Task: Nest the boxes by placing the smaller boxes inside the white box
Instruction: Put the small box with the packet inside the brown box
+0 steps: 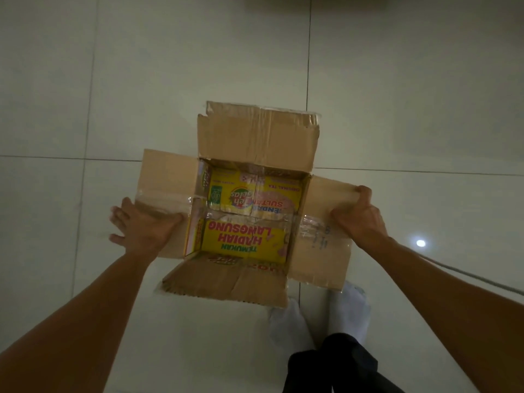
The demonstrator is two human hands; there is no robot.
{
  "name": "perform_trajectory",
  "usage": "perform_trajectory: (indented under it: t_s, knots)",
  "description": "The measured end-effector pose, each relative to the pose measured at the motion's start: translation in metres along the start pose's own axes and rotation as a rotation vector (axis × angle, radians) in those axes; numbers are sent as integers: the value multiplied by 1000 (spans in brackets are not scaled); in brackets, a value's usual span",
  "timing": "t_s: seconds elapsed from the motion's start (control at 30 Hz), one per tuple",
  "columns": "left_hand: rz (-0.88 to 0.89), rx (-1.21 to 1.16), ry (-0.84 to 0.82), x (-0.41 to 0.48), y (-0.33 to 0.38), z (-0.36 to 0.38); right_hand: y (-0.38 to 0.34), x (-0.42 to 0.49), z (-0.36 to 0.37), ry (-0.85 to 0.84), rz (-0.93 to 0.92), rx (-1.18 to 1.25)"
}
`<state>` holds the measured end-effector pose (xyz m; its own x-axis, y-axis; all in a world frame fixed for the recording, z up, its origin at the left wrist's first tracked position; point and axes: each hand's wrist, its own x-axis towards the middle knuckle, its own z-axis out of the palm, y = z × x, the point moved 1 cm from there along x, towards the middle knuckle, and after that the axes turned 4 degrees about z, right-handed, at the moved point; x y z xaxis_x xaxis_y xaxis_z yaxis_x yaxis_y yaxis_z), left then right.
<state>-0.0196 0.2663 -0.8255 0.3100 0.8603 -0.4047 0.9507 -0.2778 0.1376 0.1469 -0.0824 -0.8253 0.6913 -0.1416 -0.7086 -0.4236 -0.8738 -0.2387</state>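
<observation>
Now the right hand (360, 214) is gripping a floppy flap (326, 251), left hand (141, 225) lying flat; box (304, 194) walls between them seem stiffer.

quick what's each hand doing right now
Left hand: open, flat on the left flap.
Right hand: closed, gripping the right flap.

R hand (358, 214) fingers hidden behind flap (326, 194); scribble (321, 241) unreadable.

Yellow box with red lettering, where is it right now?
In the head view, the yellow box sits inside the cardboard box at centre frame, between the left hand resting on the left flap and the right hand gripping the right flap.
</observation>
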Motion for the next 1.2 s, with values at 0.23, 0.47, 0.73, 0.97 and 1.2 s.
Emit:
perform_trajectory:
  t_s: [0.23, 0.47, 0.73, 0.97, 1.2]
  knots:
    - [-18, -42, 99, -3, 8, -19, -6, -14, -18, 124, -46, 155]
    - [420, -163, 57, -41, 33, -44, -30, -44, -31, -3, 15, 458]
    - [500, -244, 208, -72, 61, -82, -57, -74, -46, 43, -79, 401]
    - [550, -358, 261, -76, 126, -170, -125, -95, -130, 151, -181, 488]
    - [609, -404, 309, -80, 205, -280, -199, -137, -231, 266, -290, 538]
